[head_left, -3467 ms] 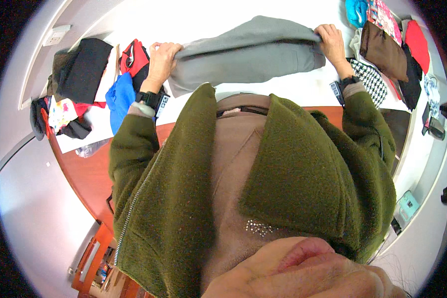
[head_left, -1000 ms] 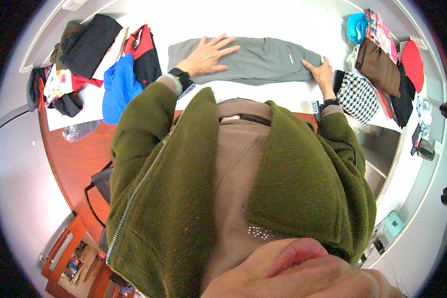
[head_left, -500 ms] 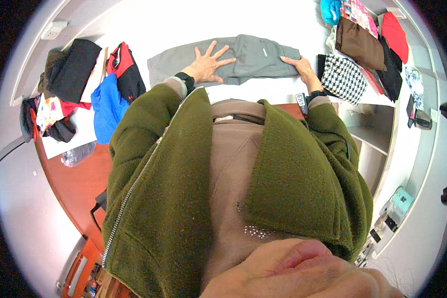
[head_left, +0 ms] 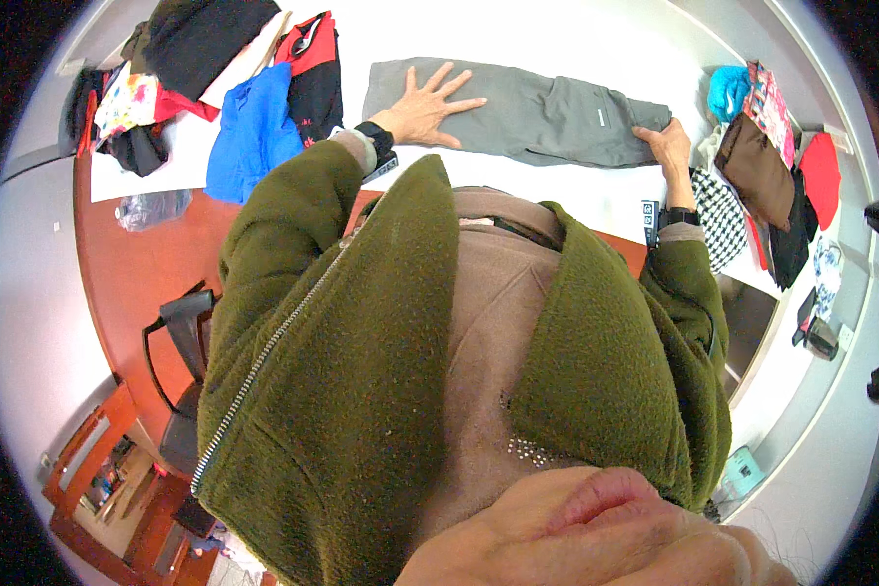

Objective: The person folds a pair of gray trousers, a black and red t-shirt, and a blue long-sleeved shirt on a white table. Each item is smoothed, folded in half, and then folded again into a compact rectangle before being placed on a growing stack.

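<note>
Head view: the left hand (head_left: 425, 109) lies spread over the left part of the grey garment (head_left: 542, 112); the right hand (head_left: 666, 146) touches its right end, pinch unclear. Its long axis runs left-to-right on the white table (head_left: 596, 193).

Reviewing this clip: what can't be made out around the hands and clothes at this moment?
All in the head view:
Cloth directly under the left hand: covered by that hand.
Fingertips of the right hand, so how firmly it holds: turned out of sight.
Underside of the grey garment: faces the table.
White mark on it: too small.
Black cloth: cut off by the top edge.
Chair: partly behind the green jacket.
</note>
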`<action>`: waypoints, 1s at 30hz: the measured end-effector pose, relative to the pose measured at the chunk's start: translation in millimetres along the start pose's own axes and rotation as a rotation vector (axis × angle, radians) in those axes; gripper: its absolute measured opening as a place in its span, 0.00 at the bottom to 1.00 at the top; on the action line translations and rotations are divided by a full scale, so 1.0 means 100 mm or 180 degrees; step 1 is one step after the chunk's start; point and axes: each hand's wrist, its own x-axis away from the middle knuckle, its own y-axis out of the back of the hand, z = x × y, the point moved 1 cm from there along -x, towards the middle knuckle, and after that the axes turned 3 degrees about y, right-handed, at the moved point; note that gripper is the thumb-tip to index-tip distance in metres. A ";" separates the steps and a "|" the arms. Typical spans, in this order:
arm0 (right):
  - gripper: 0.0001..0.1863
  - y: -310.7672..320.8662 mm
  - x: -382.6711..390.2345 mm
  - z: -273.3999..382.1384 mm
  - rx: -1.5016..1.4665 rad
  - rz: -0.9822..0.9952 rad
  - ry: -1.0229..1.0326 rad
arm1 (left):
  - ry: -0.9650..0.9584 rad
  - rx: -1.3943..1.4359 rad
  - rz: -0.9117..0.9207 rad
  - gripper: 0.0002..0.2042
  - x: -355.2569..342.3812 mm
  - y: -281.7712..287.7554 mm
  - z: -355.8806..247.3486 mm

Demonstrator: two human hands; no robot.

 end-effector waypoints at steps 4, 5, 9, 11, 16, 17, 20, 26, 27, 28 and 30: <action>0.34 0.34 0.09 0.63 0.0711 -0.0028 0.0400 | 0.0375 -0.0035 0.0249 0.44 0.21 -0.13 0.12; 0.34 0.41 0.10 0.81 0.0879 -0.0091 0.0531 | 0.0442 -0.0014 0.0317 0.44 0.23 -0.16 0.14; 0.30 0.51 0.15 1.54 0.1160 -0.0251 0.1036 | 0.0411 -0.0003 0.0192 0.43 0.20 -0.26 0.17; 0.27 0.47 0.19 1.91 0.1130 -0.0386 0.1561 | 0.0373 0.0032 0.0131 0.43 0.19 -0.29 0.18; 0.21 0.00 0.31 2.82 0.1063 -0.0395 0.2478 | 0.0299 0.0092 0.0097 0.42 0.21 -0.27 0.19; 0.19 -0.13 0.37 2.96 0.1034 -0.0407 0.2663 | 0.0268 0.0398 0.0009 0.41 0.23 -0.26 0.23; 0.20 -0.45 0.50 3.27 0.1096 -0.0144 0.2605 | 0.0201 0.1377 -0.0518 0.38 0.36 -0.21 0.48; 0.24 -0.75 0.51 3.49 0.1013 0.0104 0.2372 | 0.0778 0.0489 -0.0503 0.40 0.80 -0.43 0.68; 0.24 -0.79 0.50 3.50 0.0963 0.0081 0.2401 | 0.0757 0.0586 -0.0468 0.40 0.82 -0.46 0.67; 0.24 -0.83 0.49 3.52 0.0923 0.0038 0.2435 | 0.0727 0.0588 -0.0556 0.41 0.80 -0.48 0.69; 0.25 -0.98 0.51 3.56 0.0788 0.0040 0.2465 | 0.0704 0.0578 -0.0518 0.41 0.77 -0.51 0.70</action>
